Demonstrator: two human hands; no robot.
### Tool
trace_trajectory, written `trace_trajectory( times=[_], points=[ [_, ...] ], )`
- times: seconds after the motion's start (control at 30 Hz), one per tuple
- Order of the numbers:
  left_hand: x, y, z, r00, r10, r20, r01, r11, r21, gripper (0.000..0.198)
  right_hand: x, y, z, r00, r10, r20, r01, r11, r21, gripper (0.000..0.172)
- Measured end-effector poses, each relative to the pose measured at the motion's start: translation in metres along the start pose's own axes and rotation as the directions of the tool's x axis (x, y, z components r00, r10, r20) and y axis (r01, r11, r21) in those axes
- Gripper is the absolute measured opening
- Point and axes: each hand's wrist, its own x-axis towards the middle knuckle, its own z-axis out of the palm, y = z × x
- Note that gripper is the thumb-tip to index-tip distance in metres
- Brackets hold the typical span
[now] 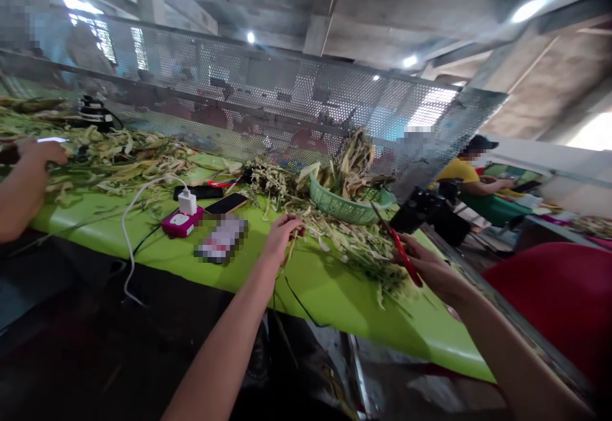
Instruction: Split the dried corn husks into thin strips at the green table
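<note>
My left hand [281, 235] reaches over the green table [329, 293] and pinches a thin plant stalk [292, 245] at the edge of a pile of husks and leaves [354, 239]. My right hand [428, 266] is closed on red-handled scissors [404, 256], blades pointing up and away toward a green basket [344, 205]. The basket is heaped with dry husks.
A pink device with a white charger [182, 215], two phones [225, 203] and a cable lie left of my hand. Another person's hand [38, 153] works at the far left among husks. A perforated metal screen [287, 99] backs the table. A person in yellow [466, 172] sits at the right.
</note>
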Motion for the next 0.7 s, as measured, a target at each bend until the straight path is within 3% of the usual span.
trace_trajectory(
  times=[0.1, 0.2, 0.37, 0.5, 0.7],
  points=[
    [0.001, -0.001, 0.000, 0.999, -0.024, 0.022, 0.024, 1.000, -0.010, 0.021, -0.002, -0.011, 0.003, 0.968, 0.174, 0.180, -0.220, 0.934, 0.282, 0.047],
    [0.000, 0.000, 0.001, 0.998, -0.049, 0.037, 0.050, 0.999, -0.014, 0.021, 0.001, -0.021, 0.013, 0.969, 0.169, 0.181, -0.217, 0.931, 0.292, 0.046],
    [-0.002, 0.006, 0.003, 0.995, -0.090, 0.039, 0.090, 0.996, -0.009, 0.019, 0.009, -0.023, 0.037, 0.988, 0.011, 0.152, 0.007, 0.994, -0.113, 0.060],
    [-0.004, 0.008, 0.003, 0.994, -0.105, 0.029, 0.105, 0.994, 0.017, 0.016, 0.011, -0.021, 0.051, 0.983, -0.106, 0.152, 0.161, 0.896, -0.414, 0.066],
    [-0.002, 0.006, 0.001, 0.994, -0.093, 0.065, 0.092, 0.996, 0.012, 0.013, 0.000, -0.034, 0.066, 0.951, -0.308, -0.037, 0.221, 0.757, -0.615, 0.048]
  ],
)
